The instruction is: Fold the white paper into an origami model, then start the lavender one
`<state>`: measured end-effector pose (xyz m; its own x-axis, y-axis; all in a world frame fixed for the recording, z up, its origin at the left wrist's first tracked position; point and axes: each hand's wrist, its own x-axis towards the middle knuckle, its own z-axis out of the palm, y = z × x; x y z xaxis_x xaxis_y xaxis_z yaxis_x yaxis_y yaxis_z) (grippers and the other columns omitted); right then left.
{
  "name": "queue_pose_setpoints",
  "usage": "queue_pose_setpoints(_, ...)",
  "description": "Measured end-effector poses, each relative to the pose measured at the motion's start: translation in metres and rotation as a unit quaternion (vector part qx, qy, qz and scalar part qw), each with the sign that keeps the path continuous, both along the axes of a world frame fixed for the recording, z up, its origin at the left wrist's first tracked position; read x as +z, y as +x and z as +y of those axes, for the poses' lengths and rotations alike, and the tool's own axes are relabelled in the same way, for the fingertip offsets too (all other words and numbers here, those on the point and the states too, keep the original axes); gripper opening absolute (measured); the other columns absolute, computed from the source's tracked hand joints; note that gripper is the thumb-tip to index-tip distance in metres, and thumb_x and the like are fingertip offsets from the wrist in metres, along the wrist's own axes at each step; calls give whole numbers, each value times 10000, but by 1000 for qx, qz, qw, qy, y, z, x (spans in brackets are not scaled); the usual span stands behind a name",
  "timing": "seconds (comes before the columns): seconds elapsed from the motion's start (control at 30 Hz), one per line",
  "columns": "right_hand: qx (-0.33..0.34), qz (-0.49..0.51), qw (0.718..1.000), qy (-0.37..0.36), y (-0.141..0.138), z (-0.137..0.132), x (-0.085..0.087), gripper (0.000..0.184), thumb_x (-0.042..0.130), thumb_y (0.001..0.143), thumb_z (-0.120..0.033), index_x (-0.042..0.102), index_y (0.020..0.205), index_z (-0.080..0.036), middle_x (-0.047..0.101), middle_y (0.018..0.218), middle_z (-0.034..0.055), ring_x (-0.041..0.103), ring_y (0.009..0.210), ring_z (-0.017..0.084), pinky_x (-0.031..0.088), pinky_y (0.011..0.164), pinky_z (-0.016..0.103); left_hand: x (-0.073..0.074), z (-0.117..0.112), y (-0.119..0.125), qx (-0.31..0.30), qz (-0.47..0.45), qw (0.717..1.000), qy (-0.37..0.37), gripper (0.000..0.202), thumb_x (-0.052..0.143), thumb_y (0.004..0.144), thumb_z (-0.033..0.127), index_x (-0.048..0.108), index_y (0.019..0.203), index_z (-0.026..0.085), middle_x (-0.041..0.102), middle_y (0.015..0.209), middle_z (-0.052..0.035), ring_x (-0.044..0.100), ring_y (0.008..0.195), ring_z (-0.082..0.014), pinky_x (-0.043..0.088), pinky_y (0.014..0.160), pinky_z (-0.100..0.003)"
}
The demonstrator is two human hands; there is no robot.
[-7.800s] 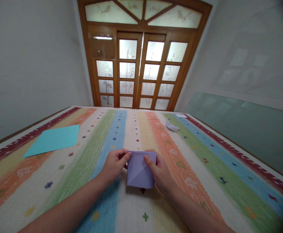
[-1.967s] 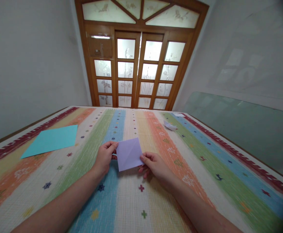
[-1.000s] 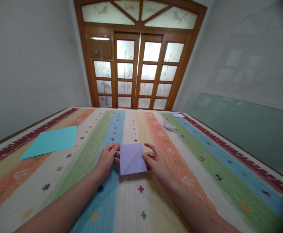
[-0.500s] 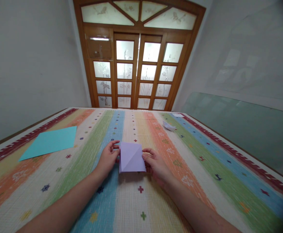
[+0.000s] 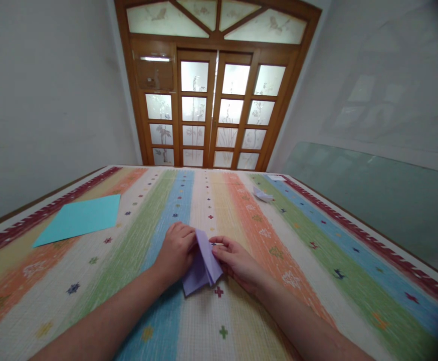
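Note:
A folded sheet of purple paper [image 5: 204,260] is between my two hands, low over the middle of the striped cloth. Its layers stand apart at the near edge, and one flap is raised in a ridge. My left hand [image 5: 177,250] is closed on the paper's left side, its fingertips partly hidden behind the paper. On the right edge, my right hand [image 5: 236,260] pinches the raised flap between thumb and fingers.
A turquoise paper sheet [image 5: 79,219] lies flat on the left. Toward the far right rests a small folded pale purple paper piece [image 5: 263,195]. The striped tablecloth [image 5: 136,311] covers the table, with wooden glass-paned doors [image 5: 213,108] beyond.
The purple paper has turned from a flat square facing me to a tilted shape with its layers spread. My left hand has curled over its upper left side.

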<state>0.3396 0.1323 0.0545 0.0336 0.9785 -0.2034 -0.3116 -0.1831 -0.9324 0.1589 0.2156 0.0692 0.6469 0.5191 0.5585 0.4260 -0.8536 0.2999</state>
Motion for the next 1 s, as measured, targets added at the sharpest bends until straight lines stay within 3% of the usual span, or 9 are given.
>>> queue_pose_setpoints(0.13, 53, -5, 998, 29, -4, 0, -5, 269, 732, 754, -349, 690, 958, -179, 670, 854, 60, 605, 744, 173, 479, 722, 298, -1, -7, 6, -37, 59, 997, -36, 220, 522, 852, 129, 652, 1007, 214, 671, 971, -91, 575, 941, -269, 424, 836, -404)
queue_pose_setpoints(0.23, 54, 16, 997, 43, -1, 2, -8, 244, 733, 753, -345, 709, 907, -157, 686, 834, 78, 622, 734, 189, 483, 761, 325, -5, -8, 8, -63, 64, 994, -61, 336, 500, 838, 77, 628, 1118, 212, 664, 1059, -93, 573, 1009, -261, 429, 880, -398)
queue_pose_setpoints(0.33, -15, 27, 999, 38, 9, 7, -7, 284, 716, 779, -369, 700, 984, -174, 698, 941, 88, 640, 800, 196, 485, 764, 308, -10, -5, 8, -96, 63, 990, -78, 458, 482, 818, 34, 612, 1208, 236, 653, 1141, -91, 569, 1064, -253, 422, 922, -400)
queue_pose_setpoints(0.43, -150, 62, 986, 30, 23, 13, -5, 351, 660, 824, -444, 650, 1089, -214, 679, 1070, 76, 645, 897, 201, 499, 772, 297, -15, -2, 7, -149, 65, 982, -92, 477, 474, 839, 39, 632, 1224, 272, 655, 1182, -84, 573, 1088, -252, 413, 941, -400)
queue_pose_setpoints(0.57, -151, 56, 987, -20, 43, 16, -1, 573, 517, 857, -652, 539, 1250, -236, 688, 998, 97, 661, 802, 240, 520, 687, 357, -19, 0, 7, -195, 67, 974, -98, 471, 482, 871, 64, 647, 1228, 324, 655, 1215, -71, 579, 1104, -256, 401, 958, -406)
queue_pose_setpoints(0.63, -125, 0, 992, -32, 53, 16, 0, 640, 539, 837, -668, 479, 1331, -264, 691, 983, 103, 663, 776, 252, 510, 634, 356, -21, 0, 7, -196, 78, 974, -87, 466, 491, 877, 71, 650, 1225, 336, 647, 1235, -68, 579, 1111, -259, 398, 963, -413)
queue_pose_setpoints(0.73, -99, -122, 987, -30, 67, 18, 0, 680, 681, 798, -530, 429, 1383, -292, 683, 1026, 87, 667, 807, 233, 505, 641, 326, -22, 1, 7, -196, 112, 972, -62, 428, 502, 883, 78, 670, 1199, 312, 654, 1225, -66, 579, 1106, -254, 406, 963, -416)
queue_pose_setpoints(0.8, -67, -200, 977, -36, 74, 20, -2, 653, 722, 774, -413, 474, 1351, -235, 680, 949, 71, 659, 750, 207, 488, 608, 294, -23, 2, 7, -193, 130, 971, -52, 419, 496, 878, 62, 684, 1177, 287, 661, 1209, -62, 579, 1098, -241, 416, 962, -406)
queue_pose_setpoints(1.0, -82, -276, 957, -39, 76, 29, -14, 538, 733, 721, -207, 579, 1236, -198, 628, 763, 6, 585, 622, 137, 399, 534, 225, -24, 2, 6, -138, 112, 983, -43, 365, 501, 878, 85, 694, 1149, 235, 664, 1165, -70, 572, 1092, -218, 427, 979, -382)
